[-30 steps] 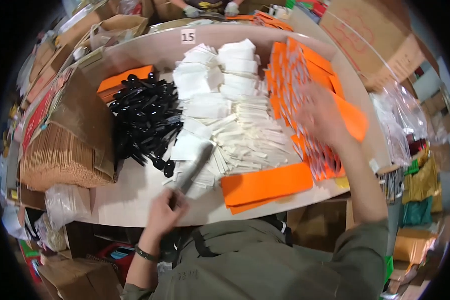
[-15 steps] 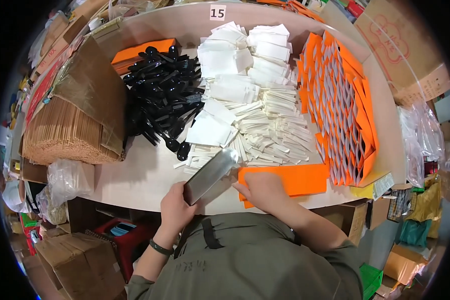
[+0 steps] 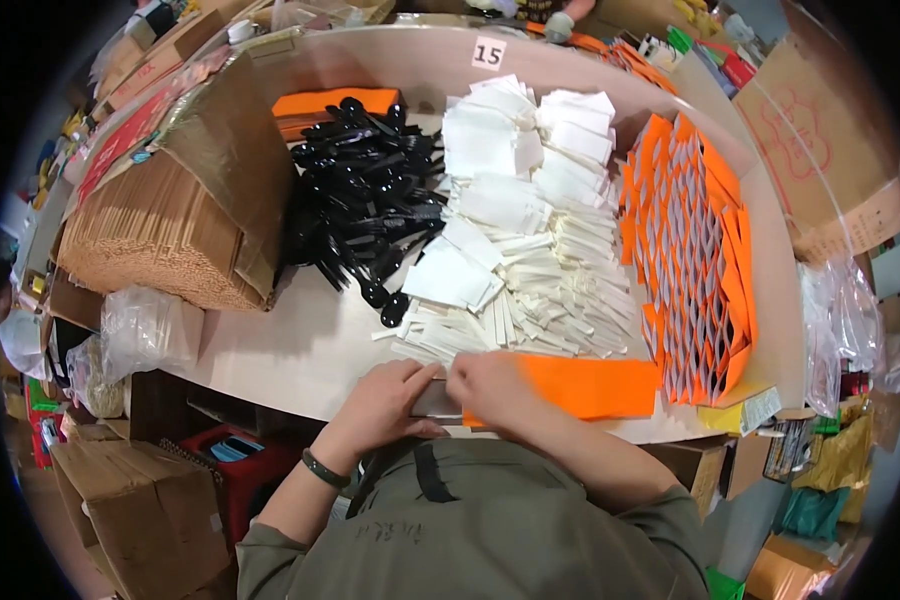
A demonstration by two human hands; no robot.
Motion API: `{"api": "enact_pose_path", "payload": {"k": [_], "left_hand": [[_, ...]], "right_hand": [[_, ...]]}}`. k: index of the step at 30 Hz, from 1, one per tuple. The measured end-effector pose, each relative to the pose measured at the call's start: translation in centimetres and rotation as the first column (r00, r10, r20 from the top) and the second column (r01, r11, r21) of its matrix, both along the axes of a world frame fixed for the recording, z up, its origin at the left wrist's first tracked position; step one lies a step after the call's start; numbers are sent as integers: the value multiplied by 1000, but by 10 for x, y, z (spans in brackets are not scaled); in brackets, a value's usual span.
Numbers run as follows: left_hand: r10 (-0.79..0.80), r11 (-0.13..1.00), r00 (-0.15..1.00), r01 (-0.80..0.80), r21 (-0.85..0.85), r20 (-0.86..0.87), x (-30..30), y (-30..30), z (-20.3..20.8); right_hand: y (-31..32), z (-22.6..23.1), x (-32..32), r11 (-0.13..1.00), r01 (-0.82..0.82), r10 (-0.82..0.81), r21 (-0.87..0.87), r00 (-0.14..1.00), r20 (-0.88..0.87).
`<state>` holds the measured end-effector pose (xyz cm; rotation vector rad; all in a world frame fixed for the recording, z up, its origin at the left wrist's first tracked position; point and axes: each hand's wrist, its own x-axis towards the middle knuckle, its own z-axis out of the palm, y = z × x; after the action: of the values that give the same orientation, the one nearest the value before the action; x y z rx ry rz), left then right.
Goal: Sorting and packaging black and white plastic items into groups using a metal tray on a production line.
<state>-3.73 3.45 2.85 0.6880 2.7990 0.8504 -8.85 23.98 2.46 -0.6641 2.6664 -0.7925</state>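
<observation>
- The shiny grey flat strip [image 3: 436,400], raised earlier, had lowered to lower centre, where both hands now met.
- The left hand's [image 3: 382,402] thumb and fingers gripped it.
- The right hand's [image 3: 492,388] fingers curled beside flat orange sleeves [image 3: 600,388]; pinching couldn't be told.

Most of the grey piece [image 3: 434,402] lies hidden under the left grip [image 3: 380,402], and the right grip [image 3: 492,388], a little blurred, covers the left end of the orange stack [image 3: 595,388], so what its fingertips touch cannot be told. Farther back on the desk [image 3: 260,350], black cutlery [image 3: 365,190] hides the lower part of an orange pile [image 3: 310,104], while the white packets [image 3: 490,145] cover much of one another. The upper edge cuts off a co-worker near a gloved hand [image 3: 559,28], and the lower edge crops the wearer's dark green garment [image 3: 490,535], whose chest marks are too faint to read.
</observation>
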Motion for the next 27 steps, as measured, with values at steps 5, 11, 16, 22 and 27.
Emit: {"api": "enact_pose_path", "payload": {"k": [5,11,16,22,27], "left_hand": [[265,961,963,-259,101,-57,-2,-19,-12],[540,837,837,-521,167,-92,0,-63,-20],[470,883,846,-453,126,-250,-65,-47,-2],[366,891,887,-421,-167,-281,-146,-12,-31],[356,864,861,-451,-224,-363,-130,-27,-29]], "right_hand": [[19,-13,-54,993,43,-37,109,997,-61],[49,4,-49,976,-46,84,212,981,-174],[30,19,-81,990,-57,85,130,973,-215],[-20,-25,-115,956,52,7,287,980,-199],[-11,-19,-113,981,139,-102,134,963,-250]]}}
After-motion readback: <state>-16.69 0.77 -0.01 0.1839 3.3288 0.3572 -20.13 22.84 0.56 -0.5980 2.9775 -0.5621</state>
